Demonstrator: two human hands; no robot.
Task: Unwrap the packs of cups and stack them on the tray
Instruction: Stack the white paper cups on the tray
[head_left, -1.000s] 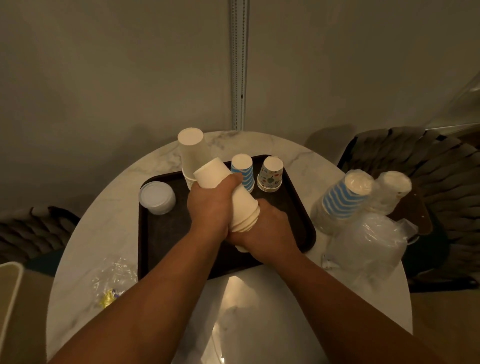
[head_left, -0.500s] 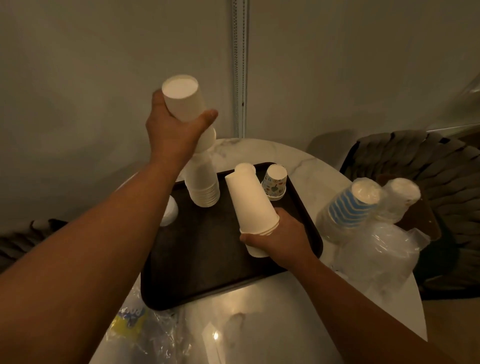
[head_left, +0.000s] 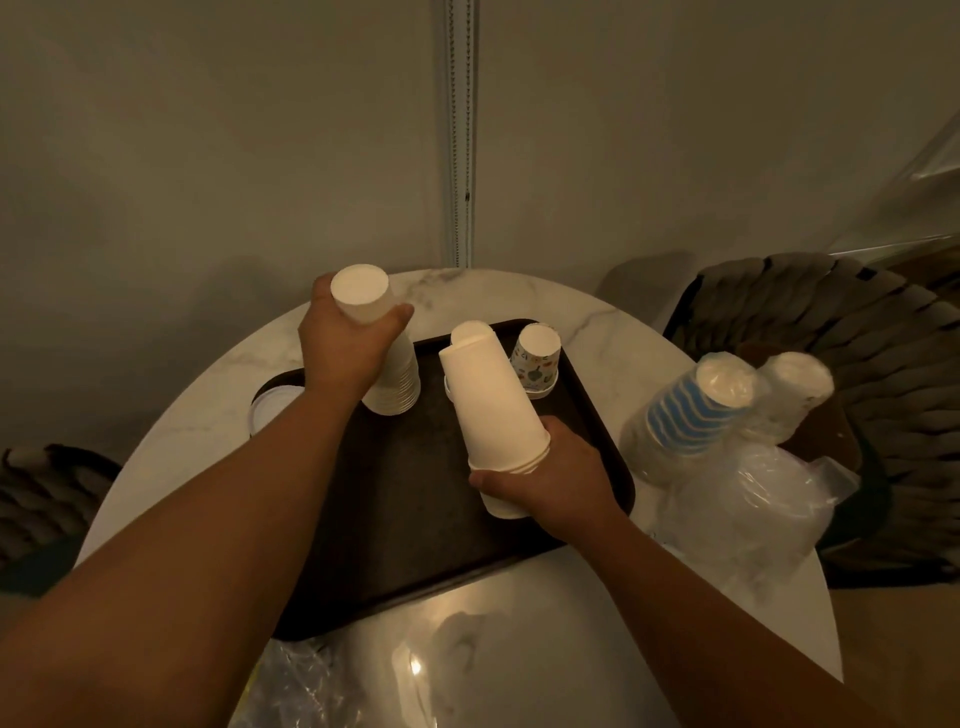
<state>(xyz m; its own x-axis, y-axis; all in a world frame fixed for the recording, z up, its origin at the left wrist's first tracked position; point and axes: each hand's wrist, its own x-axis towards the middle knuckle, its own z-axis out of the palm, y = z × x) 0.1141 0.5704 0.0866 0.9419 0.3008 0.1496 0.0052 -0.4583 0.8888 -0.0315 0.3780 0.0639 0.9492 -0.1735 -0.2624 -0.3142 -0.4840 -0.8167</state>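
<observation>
The left hand (head_left: 345, 343) wraps its fingers (head_left: 400, 313) and thumb round the top of a tall white cup stack (head_left: 387, 358) standing upside down on the dark tray (head_left: 415, 519). Right of those fingers, the right hand (head_left: 556, 480) grips the rim end of a second white stack (head_left: 493, 410), tilted over the tray. Beyond its fingers stands a patterned cup (head_left: 537, 358). Farther right, wrapped cup packs (head_left: 696, 410) rest on the desk (head_left: 613, 332).
</observation>
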